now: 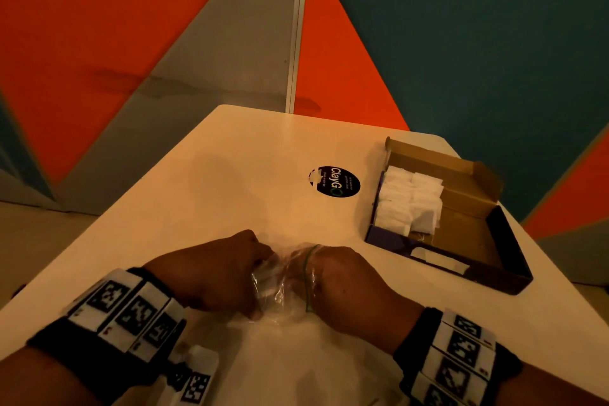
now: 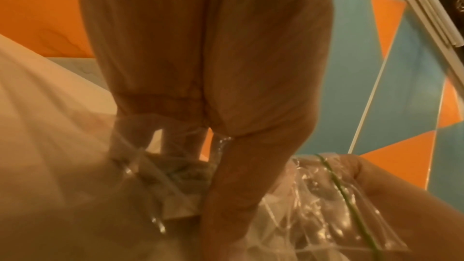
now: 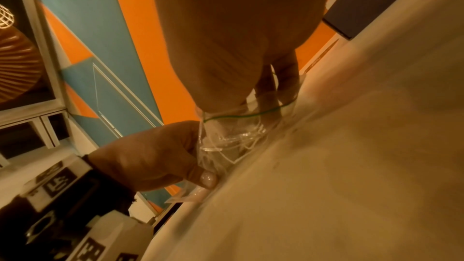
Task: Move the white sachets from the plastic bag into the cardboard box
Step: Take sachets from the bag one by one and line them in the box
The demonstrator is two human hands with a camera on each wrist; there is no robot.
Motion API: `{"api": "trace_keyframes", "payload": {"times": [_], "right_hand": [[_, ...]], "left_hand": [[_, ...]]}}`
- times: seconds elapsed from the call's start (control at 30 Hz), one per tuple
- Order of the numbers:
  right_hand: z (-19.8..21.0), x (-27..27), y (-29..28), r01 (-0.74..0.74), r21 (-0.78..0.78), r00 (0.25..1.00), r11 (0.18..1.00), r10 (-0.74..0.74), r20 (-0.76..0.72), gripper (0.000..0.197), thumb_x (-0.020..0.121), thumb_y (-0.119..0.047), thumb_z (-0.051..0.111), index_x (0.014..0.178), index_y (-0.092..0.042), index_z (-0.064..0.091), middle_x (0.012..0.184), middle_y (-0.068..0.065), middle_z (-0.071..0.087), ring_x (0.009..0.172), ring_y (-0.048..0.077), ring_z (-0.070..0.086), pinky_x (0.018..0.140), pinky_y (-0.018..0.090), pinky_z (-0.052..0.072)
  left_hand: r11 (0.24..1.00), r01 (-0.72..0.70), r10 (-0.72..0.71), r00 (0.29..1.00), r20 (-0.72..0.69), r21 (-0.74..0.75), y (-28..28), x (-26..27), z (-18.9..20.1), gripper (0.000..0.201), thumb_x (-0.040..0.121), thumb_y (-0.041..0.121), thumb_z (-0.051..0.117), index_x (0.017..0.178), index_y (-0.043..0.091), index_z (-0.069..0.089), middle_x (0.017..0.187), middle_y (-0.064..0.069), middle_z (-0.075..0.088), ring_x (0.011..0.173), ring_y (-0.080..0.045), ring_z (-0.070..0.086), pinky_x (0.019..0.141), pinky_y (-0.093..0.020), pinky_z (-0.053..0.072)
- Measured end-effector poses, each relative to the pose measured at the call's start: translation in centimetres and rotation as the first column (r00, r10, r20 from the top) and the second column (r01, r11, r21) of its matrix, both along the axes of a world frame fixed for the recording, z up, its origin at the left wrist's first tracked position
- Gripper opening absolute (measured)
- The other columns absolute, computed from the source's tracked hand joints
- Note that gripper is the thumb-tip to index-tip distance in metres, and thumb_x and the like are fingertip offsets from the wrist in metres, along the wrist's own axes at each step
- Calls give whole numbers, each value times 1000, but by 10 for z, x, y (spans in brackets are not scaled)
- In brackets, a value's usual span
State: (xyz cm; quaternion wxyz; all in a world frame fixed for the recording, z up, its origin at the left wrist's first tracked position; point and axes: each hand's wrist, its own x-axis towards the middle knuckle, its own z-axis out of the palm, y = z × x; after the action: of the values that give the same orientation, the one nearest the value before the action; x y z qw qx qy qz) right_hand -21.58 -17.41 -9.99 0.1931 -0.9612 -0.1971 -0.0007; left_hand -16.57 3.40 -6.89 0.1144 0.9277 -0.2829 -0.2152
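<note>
A clear plastic bag (image 1: pixel 280 287) with a green zip line lies crumpled on the white table (image 1: pixel 230 181) near its front edge. My left hand (image 1: pixel 217 273) grips the bag's left side, and its thumb pins the plastic to the table. My right hand (image 1: pixel 342 280) grips the bag's right side by the green line (image 3: pixel 241 115). In the left wrist view a pale sachet (image 2: pixel 175 201) shows through the plastic bag (image 2: pixel 326 195). The cardboard box (image 1: pixel 461 217) stands open at the right, with several white sachets (image 1: pixel 408 201) stacked in its left half.
A black round sticker (image 1: pixel 334 181) marks the table between my hands and the box. The box's lid flap stands up at its far side. Orange, grey and teal wall panels rise behind the table.
</note>
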Motion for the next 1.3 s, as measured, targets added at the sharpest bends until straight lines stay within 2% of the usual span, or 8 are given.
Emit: {"api": "trace_keyframes", "payload": {"times": [0.1, 0.2, 0.4, 0.53, 0.7, 0.9, 1.07, 1.3], "right_hand": [[8, -2, -3, 28, -8, 999, 1000, -28, -25, 29, 95, -23, 61, 123, -16, 66, 117, 4, 67, 107, 20, 62, 96, 27, 45], [18, -5, 0, 37, 6, 998, 999, -37, -44, 21, 95, -20, 58, 113, -18, 68, 106, 1, 69, 94, 18, 65, 87, 31, 54], [27, -11, 0, 14, -40, 995, 999, -17, -98, 16, 91, -10, 58, 103, -4, 68, 101, 10, 69, 98, 28, 64, 84, 33, 50], [23, -5, -5, 17, 45, 997, 999, -14, -80, 20, 92, -13, 62, 109, -9, 72, 107, 4, 70, 99, 19, 66, 87, 22, 48], [19, -8, -11, 81, 65, 997, 995, -80, -17, 18, 92, -18, 56, 100, -20, 71, 95, -2, 71, 83, 13, 64, 78, 34, 54], [24, -11, -19, 113, 109, 993, 988, -114, 9, 8, 93, -27, 58, 95, -28, 65, 71, -16, 55, 66, 1, 54, 57, 9, 37], [25, -13, -24, 128, 159, 991, 979, -120, -56, 29, 89, -22, 65, 74, -44, 54, 72, -20, 58, 73, -6, 57, 62, 6, 42], [22, -16, -28, 195, 230, 980, 953, -178, -92, 33, 86, -12, 68, 73, -42, 60, 72, -20, 61, 78, -12, 58, 66, 3, 42]], "left_hand": [[1000, 12, -12, 1000, 6, 2, -1, 1, -1, 53, 64, 46, 80, 112, 39, 59, 112, 12, 46, 98, -9, 55, 90, -37, 54], [1000, 15, -15, 1000, -7, 0, -1, 1, 0, 54, 63, 47, 80, 112, 40, 60, 112, 12, 49, 98, -11, 57, 89, -39, 55], [1000, 9, -9, 1000, -16, -18, 0, 0, 1, 53, 58, 51, 80, 108, 43, 61, 108, 16, 55, 94, -7, 61, 84, -37, 57], [998, -12, 11, 1000, -20, -55, 0, -1, 1, 47, 60, 44, 82, 104, 37, 66, 97, 16, 65, 86, -5, 65, 80, -38, 59], [999, -11, 11, 1000, -4, -42, -2, -1, 2, 45, 66, 41, 83, 107, 33, 66, 104, 12, 61, 90, -9, 63, 84, -40, 58], [1000, 0, 0, 1000, 14, -6, -3, -3, 4, 54, 68, 45, 80, 117, 36, 60, 114, 11, 50, 99, -11, 57, 91, -40, 54], [1000, -11, 11, 1000, 3, -28, -2, -4, 6, 47, 66, 41, 81, 110, 32, 66, 109, 13, 59, 96, -10, 62, 87, -41, 56], [1000, -16, 17, 1000, 20, -9, -5, -7, 9, 48, 71, 37, 81, 115, 27, 65, 111, 7, 61, 96, -11, 62, 89, -38, 56]]}}
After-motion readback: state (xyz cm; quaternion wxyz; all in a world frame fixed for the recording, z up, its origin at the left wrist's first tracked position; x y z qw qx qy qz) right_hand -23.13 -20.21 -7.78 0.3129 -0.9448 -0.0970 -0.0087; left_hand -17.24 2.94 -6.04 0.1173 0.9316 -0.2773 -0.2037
